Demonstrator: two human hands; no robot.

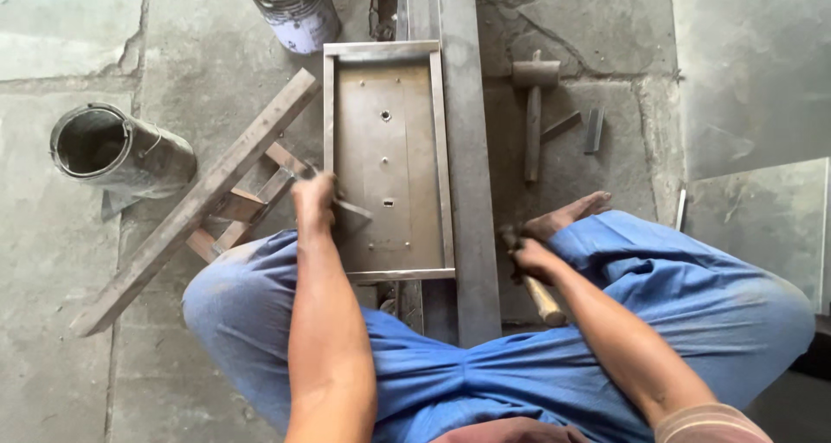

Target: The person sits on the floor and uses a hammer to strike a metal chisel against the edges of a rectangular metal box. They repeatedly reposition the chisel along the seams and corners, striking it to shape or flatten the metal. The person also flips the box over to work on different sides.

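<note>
I squat on a stone floor in blue trousers. A rectangular metal tray-like frame (385, 140) with a raised rim and small holes lies on a long steel bar (467, 166) before me. My left hand (313, 196) rests on the frame's left rim, gripping a thin metal punch or chisel (351, 208) that points onto the plate. My right hand (528, 257) is lower right, beside the bar, closed around a wooden hammer handle (544, 300); the hammer head is hidden behind the hand.
A wooden frame of planks (203, 196) leans left of the tray. A metal can lies on its side (117, 149); a paint bucket (294, 10) stands at the top. A second hammer (533, 105) and small metal pieces (594, 130) lie right.
</note>
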